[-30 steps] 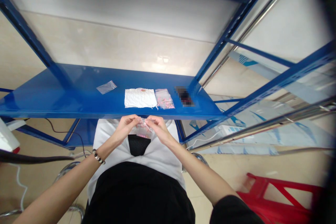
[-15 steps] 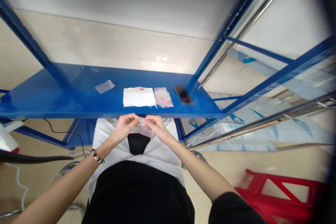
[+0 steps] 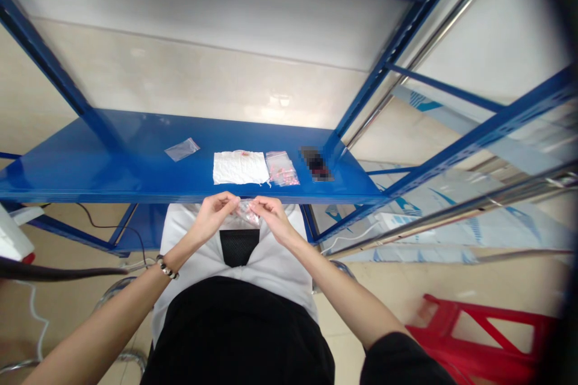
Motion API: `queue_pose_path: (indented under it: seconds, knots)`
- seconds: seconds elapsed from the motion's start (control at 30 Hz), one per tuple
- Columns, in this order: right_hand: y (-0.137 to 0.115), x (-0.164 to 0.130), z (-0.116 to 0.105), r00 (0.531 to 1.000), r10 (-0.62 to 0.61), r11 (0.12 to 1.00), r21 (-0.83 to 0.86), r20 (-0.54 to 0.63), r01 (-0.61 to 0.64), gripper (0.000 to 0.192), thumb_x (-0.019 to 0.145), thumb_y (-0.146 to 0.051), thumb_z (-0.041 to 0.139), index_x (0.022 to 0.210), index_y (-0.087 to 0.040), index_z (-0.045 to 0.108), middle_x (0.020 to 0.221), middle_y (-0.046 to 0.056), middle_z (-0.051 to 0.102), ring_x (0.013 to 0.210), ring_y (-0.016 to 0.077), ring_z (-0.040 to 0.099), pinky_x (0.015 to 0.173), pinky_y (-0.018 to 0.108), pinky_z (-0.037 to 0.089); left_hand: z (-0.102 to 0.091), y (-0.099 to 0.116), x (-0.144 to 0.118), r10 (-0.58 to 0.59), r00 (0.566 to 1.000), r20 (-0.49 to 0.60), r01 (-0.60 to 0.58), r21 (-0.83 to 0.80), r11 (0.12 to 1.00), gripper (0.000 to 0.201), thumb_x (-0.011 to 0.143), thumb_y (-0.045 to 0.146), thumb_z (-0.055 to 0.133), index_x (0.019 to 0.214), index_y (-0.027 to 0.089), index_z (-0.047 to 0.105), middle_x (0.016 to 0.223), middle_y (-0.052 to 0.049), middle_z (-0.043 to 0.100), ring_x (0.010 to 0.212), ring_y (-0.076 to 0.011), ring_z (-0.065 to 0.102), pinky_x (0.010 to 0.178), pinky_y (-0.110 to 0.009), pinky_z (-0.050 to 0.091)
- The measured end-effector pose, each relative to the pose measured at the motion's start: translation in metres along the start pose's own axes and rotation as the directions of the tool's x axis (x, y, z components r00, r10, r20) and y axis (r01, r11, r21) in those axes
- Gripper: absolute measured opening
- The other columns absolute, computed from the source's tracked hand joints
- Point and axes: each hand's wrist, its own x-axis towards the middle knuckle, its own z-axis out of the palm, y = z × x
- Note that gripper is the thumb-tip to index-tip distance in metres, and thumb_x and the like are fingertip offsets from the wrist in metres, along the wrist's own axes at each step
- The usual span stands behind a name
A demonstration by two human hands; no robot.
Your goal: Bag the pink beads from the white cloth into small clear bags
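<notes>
Between my hands, just in front of the shelf edge and above my lap, is a small clear plastic bag (image 3: 248, 214) with some pinkish bits inside. My left hand (image 3: 217, 212) pinches its left side, and my right hand (image 3: 271, 214) pinches its right side. Beyond them on the blue shelf (image 3: 121, 162) lies a white cloth pouch (image 3: 240, 168). Touching its right side is a clear zip bag of small pink-red pieces (image 3: 282, 169). Farther left, a flat clear zip bag (image 3: 182, 149) lies by itself.
A dark, pixelated object (image 3: 316, 163) lies at the shelf's right. Blue uprights (image 3: 383, 66) frame both sides. On the floor at lower right stands a red plastic stool (image 3: 478, 331). A dark cable (image 3: 108, 227) hangs below the shelf on the left.
The small bag has been raised and tilted between my fingers, its lower part now higher above my lap. Both hands keep their pinch with slight finger shifts. Things on the shelf stay put.
</notes>
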Motion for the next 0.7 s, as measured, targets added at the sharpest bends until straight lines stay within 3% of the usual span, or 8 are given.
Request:
queue_pose_path:
  seconds: [0.07, 0.23, 0.4, 0.5, 0.7]
  knots:
    - [0.000, -0.001, 0.002, 1.000, 0.008, 1.000, 0.010, 0.005, -0.008, 0.034, 0.085, -0.045, 0.062, 0.069, -0.016, 0.062, 0.065, 0.000, 0.057, 0.062, 0.0131, 0.048, 0.061, 0.025, 0.035, 0.002, -0.003, -0.001, -0.017, 0.999, 0.029, 0.016, 0.012, 1.000, 0.027, 0.085, 0.040, 0.064, 0.078, 0.013, 0.067, 0.074, -0.004, 0.068, 0.069, -0.0149, 0.061, 0.067, -0.024, 0.046]
    - [-0.003, 0.000, 0.004, 1.000, -0.002, 1.000, -0.018, 0.002, 0.002, 0.043, 0.090, -0.049, 0.053, 0.062, -0.016, 0.059, 0.061, 0.000, 0.056, 0.062, 0.0129, 0.046, 0.062, 0.026, 0.035, -0.001, -0.003, 0.000, -0.006, 1.000, -0.021, 0.007, 0.041, 0.999, 0.026, 0.085, 0.038, 0.064, 0.077, 0.013, 0.065, 0.073, -0.003, 0.067, 0.068, -0.0144, 0.061, 0.067, -0.024, 0.046]
    - [-0.007, 0.000, -0.003, 0.999, -0.029, 0.997, -0.069, 0.027, 0.031, 0.041, 0.090, -0.047, 0.054, 0.064, -0.017, 0.062, 0.065, 0.002, 0.060, 0.066, 0.0147, 0.049, 0.065, 0.026, 0.037, 0.000, 0.001, -0.002, -0.024, 0.996, 0.086, 0.023, 0.010, 1.000, 0.027, 0.086, 0.040, 0.062, 0.080, 0.013, 0.065, 0.074, -0.004, 0.067, 0.070, -0.0156, 0.062, 0.069, -0.025, 0.048]
    - [-0.008, 0.000, -0.003, 1.000, -0.030, 0.997, -0.076, 0.006, 0.031, 0.040, 0.091, -0.047, 0.053, 0.065, -0.017, 0.061, 0.064, 0.001, 0.058, 0.064, 0.0139, 0.049, 0.064, 0.025, 0.037, 0.003, 0.002, -0.004, -0.040, 0.995, 0.093, 0.039, 0.014, 0.999, 0.028, 0.087, 0.041, 0.061, 0.082, 0.013, 0.066, 0.072, -0.005, 0.068, 0.068, -0.0160, 0.062, 0.068, -0.025, 0.047]
    - [-0.011, -0.003, 0.001, 0.991, -0.079, 0.993, -0.080, 0.109, 0.088, 0.037, 0.092, -0.048, 0.053, 0.075, -0.016, 0.064, 0.072, 0.003, 0.062, 0.069, 0.0145, 0.054, 0.069, 0.026, 0.042, 0.001, 0.006, -0.006, 0.013, 0.994, 0.105, -0.017, 0.037, 0.999, 0.030, 0.087, 0.040, 0.062, 0.075, 0.013, 0.066, 0.073, -0.007, 0.069, 0.071, -0.0176, 0.062, 0.070, -0.027, 0.046]
